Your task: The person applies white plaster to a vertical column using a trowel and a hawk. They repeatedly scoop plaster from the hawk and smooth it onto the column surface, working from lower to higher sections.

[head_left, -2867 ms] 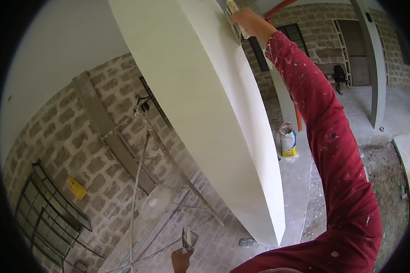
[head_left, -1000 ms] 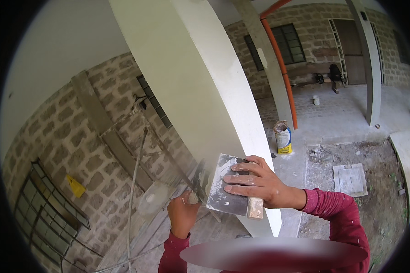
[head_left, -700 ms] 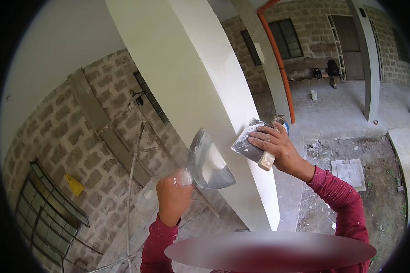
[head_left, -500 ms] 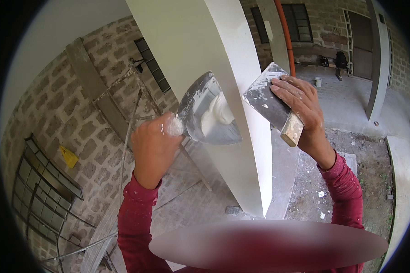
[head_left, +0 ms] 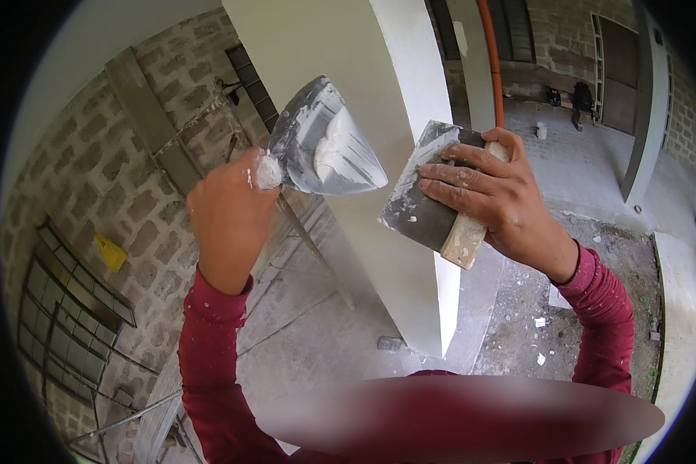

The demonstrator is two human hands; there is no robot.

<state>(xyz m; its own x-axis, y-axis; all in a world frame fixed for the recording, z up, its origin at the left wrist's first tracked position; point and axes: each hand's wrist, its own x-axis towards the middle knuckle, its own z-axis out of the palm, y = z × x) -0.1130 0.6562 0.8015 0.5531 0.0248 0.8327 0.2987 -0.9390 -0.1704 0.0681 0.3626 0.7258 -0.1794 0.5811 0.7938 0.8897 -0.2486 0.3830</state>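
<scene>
My left hand (head_left: 233, 213) is closed round the handle of a wide putty knife (head_left: 298, 147), its fan-shaped blade raised and smeared with grey. A white lump of putty (head_left: 339, 147) lies on that blade, streaked toward its right edge. In my right hand (head_left: 503, 185) is a flat steel scraper (head_left: 419, 182) with a pale wooden grip along its back edge; my fingers spread over its plate. White residue marks its outer edge. Both tools are in front of a pale square column (head_left: 340, 69), the two blades a short gap apart.
A stone-block wall (head_left: 77, 178) with a barred window (head_left: 69, 325) and a yellow item (head_left: 110, 253) stands at the left. Poles and a plank (head_left: 162, 417) lean low at the left. An orange pipe (head_left: 491, 62) runs beside another post behind. A white bucket (head_left: 541, 130) sits on the far floor.
Both tools have shifted left, the putty knife also upward. The white putty on it is now smaller and streaked. My right hand has turned, its fingers now lying across the scraper.
</scene>
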